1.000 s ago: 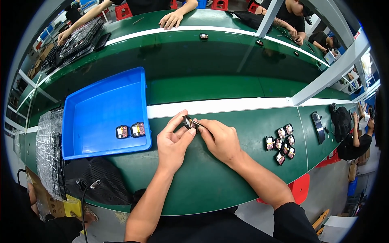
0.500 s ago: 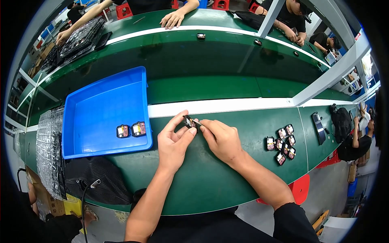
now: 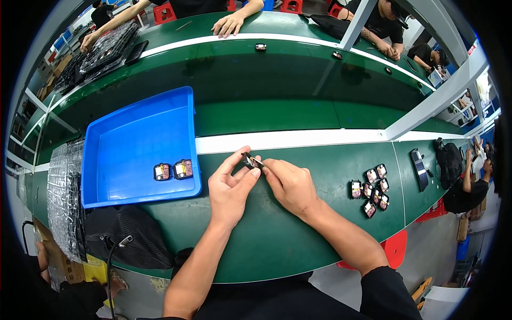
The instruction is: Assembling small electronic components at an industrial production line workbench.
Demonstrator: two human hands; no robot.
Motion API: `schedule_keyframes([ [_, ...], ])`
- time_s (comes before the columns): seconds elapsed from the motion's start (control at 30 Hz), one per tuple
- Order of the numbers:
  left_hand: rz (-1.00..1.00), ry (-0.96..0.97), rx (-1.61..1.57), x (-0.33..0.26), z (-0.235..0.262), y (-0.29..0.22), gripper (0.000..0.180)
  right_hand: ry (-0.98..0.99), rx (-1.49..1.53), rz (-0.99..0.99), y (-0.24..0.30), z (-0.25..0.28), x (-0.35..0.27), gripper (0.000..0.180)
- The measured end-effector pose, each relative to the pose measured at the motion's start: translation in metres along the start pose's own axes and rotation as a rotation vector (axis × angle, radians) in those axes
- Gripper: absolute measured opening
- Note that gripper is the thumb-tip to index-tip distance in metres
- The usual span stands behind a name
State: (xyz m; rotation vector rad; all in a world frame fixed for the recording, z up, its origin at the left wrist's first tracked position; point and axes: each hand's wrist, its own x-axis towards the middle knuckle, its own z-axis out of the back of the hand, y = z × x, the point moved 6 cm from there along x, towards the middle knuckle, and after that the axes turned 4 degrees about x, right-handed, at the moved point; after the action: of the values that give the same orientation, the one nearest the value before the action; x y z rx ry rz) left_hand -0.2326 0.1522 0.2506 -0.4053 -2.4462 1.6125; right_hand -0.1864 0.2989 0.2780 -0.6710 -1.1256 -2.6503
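Above the green table, my left hand (image 3: 228, 189) holds a small black electronic module (image 3: 252, 161) by its edges between thumb and fingers. The module is tilted, and part of its inner circuitry shows. My right hand (image 3: 290, 184) is closed in a pinch at the module's right end. Whatever lies between those fingertips is too small and hidden to make out. To the right, several similar open modules (image 3: 372, 175) with pink-and-white insides lie in a loose group. Two more modules (image 3: 183, 169) rest in the blue tray (image 3: 136, 192) on the left.
Bubble wrap (image 3: 64, 202) and a black mesh bag (image 3: 128, 237) flank the tray. Beyond a white rail (image 3: 288, 140) runs a dark green conveyor belt (image 3: 229, 80) carrying a few modules. A grey metal post (image 3: 437, 96) rises at right. A phone-like black device (image 3: 419, 169) lies farther right. Co-workers sit opposite.
The module between my hands has tilted slightly; both hands stay nearly in place. Modules on the conveyor belt have shifted a little left. A co-worker's hand at the far left has moved slightly.
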Motion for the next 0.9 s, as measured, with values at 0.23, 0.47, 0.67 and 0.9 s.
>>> schedule_keyframes([
  [0.23, -0.032, 0.030, 0.030, 0.002, 0.000, 0.002, 0.053, -0.013, -0.005, 0.011, -0.004, -0.001, -0.001, 0.015],
  [0.47, -0.078, 0.007, 0.002, 0.003, 0.005, 0.003, 0.050, -0.085, 0.070, -0.117, -0.005, 0.008, 0.001, 0.015],
  [0.67, -0.073, 0.025, -0.014, 0.002, 0.004, 0.000, 0.052, -0.092, 0.121, -0.177, -0.014, 0.010, 0.001, 0.016],
  [0.9, -0.112, 0.049, -0.013, -0.001, 0.003, -0.003, 0.055, -0.080, 0.152, -0.155, -0.006, 0.012, 0.002, 0.018],
])
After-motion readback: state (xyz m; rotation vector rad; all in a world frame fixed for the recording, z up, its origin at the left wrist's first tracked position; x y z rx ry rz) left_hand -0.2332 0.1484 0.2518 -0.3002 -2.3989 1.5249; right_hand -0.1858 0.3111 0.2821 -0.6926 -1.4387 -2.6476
